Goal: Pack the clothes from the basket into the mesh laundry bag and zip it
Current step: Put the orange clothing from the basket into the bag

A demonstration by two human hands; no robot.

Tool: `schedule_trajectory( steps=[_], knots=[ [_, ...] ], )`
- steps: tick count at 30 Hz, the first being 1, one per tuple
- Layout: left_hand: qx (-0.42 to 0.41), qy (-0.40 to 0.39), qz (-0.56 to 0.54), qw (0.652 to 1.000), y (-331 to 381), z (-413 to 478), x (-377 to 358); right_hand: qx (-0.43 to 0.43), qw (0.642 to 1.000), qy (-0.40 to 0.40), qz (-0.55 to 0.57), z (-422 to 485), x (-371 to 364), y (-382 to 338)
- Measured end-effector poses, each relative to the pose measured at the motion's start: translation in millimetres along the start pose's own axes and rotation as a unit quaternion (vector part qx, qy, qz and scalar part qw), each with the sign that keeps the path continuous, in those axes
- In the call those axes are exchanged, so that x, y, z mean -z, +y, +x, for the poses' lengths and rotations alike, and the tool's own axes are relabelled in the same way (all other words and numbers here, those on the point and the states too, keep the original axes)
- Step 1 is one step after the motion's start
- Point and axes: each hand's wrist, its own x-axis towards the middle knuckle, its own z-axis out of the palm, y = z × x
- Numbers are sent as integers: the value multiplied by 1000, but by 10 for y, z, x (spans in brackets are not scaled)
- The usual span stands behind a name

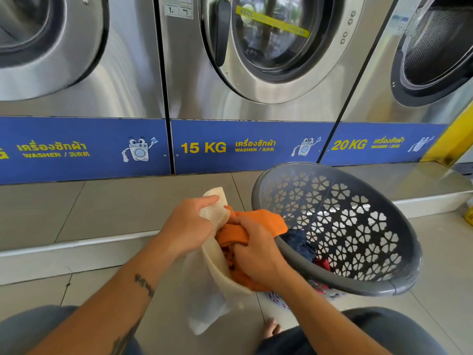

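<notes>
Three stainless-steel front-loading washing machines span the far side of the scene, each above a blue base panel with yellow lettering; the middle panel reads "15 KG", the right one "20 KG". A pale tiled floor with a low white step extends toward the viewer. At right, a round grey plastic laundry basket with flower-shaped cut-outs is tipped so that its opening faces the viewer; a dark blue garment and a red garment lie against its near, lower rim. At centre, a cream mesh laundry bag hangs with its mouth open, just left of the basket. An orange garment bridges the basket rim and the bag mouth, partly inside the bag. The left hand pinches the bag's upper edge, holding the mouth open. The right hand is clenched around the orange garment at the bag opening. Grey-trousered knees frame the near edge.
</notes>
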Motion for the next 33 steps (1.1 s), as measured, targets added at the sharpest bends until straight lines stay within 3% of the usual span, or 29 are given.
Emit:
schedule_trajectory(
  steps=[7,13,19,22,25,29,33],
  knots=[
    [67,-70,75,992,-727,-75,-55,-53,987,-143,-48,-2,-607,481],
    [76,-53,128,987,-1104,-96,162,-57,967,-230,-89,161,-1239,526],
    [76,-63,153,983,-1252,-114,272,-93,898,-335,-269,328,-1647,717],
    [87,-84,164,979,-1297,-127,276,-113,893,-326,-289,364,-1645,871],
    [95,-87,194,972,-1358,-130,301,-117,916,-289,-252,394,-1630,877],
    [96,-84,242,962,-1404,-152,358,-17,946,-178,-270,362,-1541,731],
    [84,-87,265,957,-1466,-158,375,45,935,-103,-338,286,-1456,609]
  ],
)
